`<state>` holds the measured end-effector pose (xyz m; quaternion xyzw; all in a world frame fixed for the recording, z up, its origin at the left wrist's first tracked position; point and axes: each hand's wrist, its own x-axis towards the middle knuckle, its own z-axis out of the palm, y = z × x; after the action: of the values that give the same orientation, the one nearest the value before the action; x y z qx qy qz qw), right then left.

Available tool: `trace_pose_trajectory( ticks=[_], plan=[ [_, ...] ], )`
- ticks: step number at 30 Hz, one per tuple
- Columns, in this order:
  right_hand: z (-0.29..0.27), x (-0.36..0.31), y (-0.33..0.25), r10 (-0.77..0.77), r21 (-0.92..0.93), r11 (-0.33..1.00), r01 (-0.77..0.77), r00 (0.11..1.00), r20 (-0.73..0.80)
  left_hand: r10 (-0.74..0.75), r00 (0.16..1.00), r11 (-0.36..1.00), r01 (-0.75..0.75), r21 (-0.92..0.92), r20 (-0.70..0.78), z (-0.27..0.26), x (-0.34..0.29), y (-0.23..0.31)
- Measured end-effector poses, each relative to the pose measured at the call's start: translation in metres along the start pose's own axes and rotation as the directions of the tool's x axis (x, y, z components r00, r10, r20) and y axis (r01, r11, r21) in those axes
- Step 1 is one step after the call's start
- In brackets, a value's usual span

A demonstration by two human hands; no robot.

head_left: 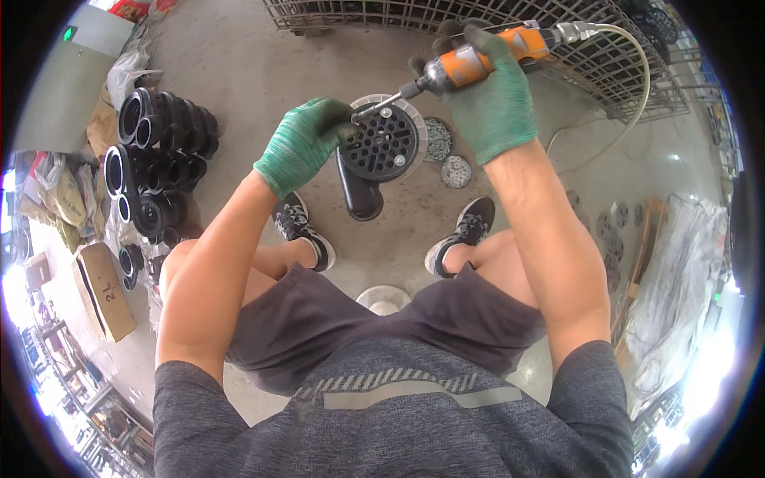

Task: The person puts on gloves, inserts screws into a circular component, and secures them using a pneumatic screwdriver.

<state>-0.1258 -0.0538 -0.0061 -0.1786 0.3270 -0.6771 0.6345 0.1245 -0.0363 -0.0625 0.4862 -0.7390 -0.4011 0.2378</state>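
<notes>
Between my feet stands a black drain fitting point(376, 155) with a round perforated grate, a pale rim and a side outlet point(362, 199). Bright screw heads point(400, 161) show on the grate. My green-gloved right hand point(500, 107) grips an orange air screwdriver point(466, 65), its shaft slanting down-left to the grate's far-left edge. There, my gloved left hand point(301, 143) has its fingers pressed together beside the bit tip; what they pinch, if anything, is hidden. Close to the fitting's right side lie two grey perforated discs, a nearer disc point(456, 171) and a farther disc point(437, 139).
A wire cage point(558, 48) stands at the far side, and a pale air hose point(644, 80) curves down past it. Black fittings point(163, 119) are stacked at left, near a cardboard box point(105, 292). Plastic sheeting point(677, 279) and more discs point(613, 239) lie at right.
</notes>
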Motion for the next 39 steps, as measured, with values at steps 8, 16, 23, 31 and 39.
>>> trace_pose_trajectory(
  ticks=[8,16,23,31,39],
  plan=[
    [-0.008,-0.014,0.035,0.105,-0.175,0.978,-0.111,0.994,-0.041,0.163,0.984,0.922,-0.18,0.343,0.078,0.022,-0.01,-0.039],
    [-0.017,-0.01,0.062,0.11,-0.23,0.968,-0.099,0.993,0.036,0.1,0.988,0.893,-0.142,0.427,0.12,0.033,-0.007,-0.047],
    [-0.008,-0.017,0.063,0.065,-0.366,0.931,0.008,0.98,0.188,-0.002,0.992,0.952,-0.036,0.303,0.124,0.032,-0.01,-0.042],
    [0.023,-0.035,0.077,0.154,-0.574,0.802,0.166,0.871,0.467,-0.04,0.997,0.988,0.049,-0.146,0.06,0.048,-0.013,-0.077],
    [0.034,-0.037,0.084,0.264,-0.669,0.715,0.205,0.806,0.529,-0.209,0.964,0.73,0.266,-0.63,0.165,0.049,-0.01,-0.074]
  ],
)
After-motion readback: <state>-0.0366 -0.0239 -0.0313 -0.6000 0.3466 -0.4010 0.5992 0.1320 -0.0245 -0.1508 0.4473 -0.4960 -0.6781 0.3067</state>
